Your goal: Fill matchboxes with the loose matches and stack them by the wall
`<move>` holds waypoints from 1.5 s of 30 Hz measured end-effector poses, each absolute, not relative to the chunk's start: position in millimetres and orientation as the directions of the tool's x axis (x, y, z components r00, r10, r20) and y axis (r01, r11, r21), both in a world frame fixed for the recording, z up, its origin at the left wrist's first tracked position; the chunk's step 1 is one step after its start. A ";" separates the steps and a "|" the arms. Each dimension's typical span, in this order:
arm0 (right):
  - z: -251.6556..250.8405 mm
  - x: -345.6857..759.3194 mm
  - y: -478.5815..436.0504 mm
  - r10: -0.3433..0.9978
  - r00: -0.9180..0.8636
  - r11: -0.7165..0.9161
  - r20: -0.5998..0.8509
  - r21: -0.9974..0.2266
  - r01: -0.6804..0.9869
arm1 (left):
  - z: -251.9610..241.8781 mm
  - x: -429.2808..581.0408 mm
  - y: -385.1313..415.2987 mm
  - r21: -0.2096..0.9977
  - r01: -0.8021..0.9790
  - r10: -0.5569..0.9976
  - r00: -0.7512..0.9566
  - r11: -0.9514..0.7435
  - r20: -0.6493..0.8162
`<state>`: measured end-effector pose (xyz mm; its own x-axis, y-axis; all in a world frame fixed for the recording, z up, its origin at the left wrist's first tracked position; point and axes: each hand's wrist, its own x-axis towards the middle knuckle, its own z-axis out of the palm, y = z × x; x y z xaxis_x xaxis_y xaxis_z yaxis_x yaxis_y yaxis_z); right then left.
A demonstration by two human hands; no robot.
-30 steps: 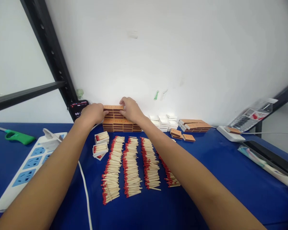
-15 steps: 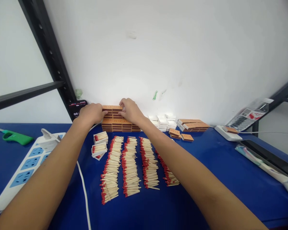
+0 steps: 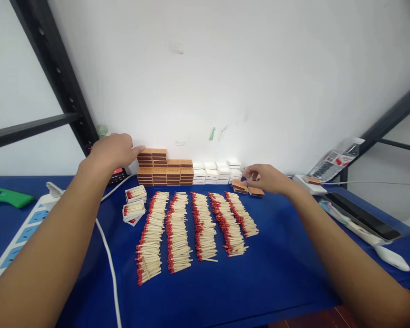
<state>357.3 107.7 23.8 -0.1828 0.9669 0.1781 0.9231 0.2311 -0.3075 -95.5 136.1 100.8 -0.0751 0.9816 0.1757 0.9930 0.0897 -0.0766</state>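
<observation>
My left hand [image 3: 113,150] is at the left end of a stack of orange-brown matchboxes [image 3: 166,175] against the wall. Its thumb is stretched out to the top left box; the other fingers are partly hidden behind the hand. My right hand [image 3: 264,177] is over a few loose matchboxes [image 3: 239,186] right of the white stack. Thumb and forefinger are curved and apart, with the thumb tip at the upper box. Several rows of red-headed matches [image 3: 179,234] lie in front. White trays filled with matches [image 3: 134,209] sit to their left.
White matchbox trays [image 3: 212,173] are stacked beside the brown boxes. At left are a power strip [image 3: 15,243], a white cable [image 3: 111,259] and a green lighter [image 3: 12,197]. At right are a plastic bottle [image 3: 336,159], a dark phone-like slab [image 3: 362,216] and a white-handled utensil [image 3: 362,230].
My right hand has left the brown stack and moved right to the loose matchboxes. My left hand has shifted slightly left, with its thumb still at the stack. The view has turned a little right.
</observation>
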 end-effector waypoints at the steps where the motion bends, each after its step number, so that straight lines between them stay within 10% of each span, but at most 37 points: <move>1: 15.7 365.6 105.9 0.973 -0.174 0.214 0.149 -0.315 0.925 | 101.3 -96.1 136.0 -0.078 0.993 0.980 -0.076 0.092 0.183; 23: 21.8 374.5 93.5 0.981 -0.107 0.156 0.160 -0.340 0.927 | 91.7 -99.7 141.4 -0.089 0.992 0.993 -0.084 0.092 0.082; 28: 59.0 297.0 106.0 0.909 -0.322 0.406 0.263 -0.398 0.823 | 85.6 -102.2 149.2 -0.119 0.990 0.995 -0.073 0.081 0.071; 45: 56.7 149.0 182.9 0.889 -0.368 0.427 0.272 -0.201 0.882 | 76.2 -96.0 150.5 -0.135 0.990 0.996 -0.036 0.046 0.077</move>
<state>149.0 182.9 56.7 -0.3684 0.8891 0.2717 0.8817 0.4268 -0.2010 -96.0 150.5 76.2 -0.0358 0.9964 0.0771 0.9897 0.0460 -0.1354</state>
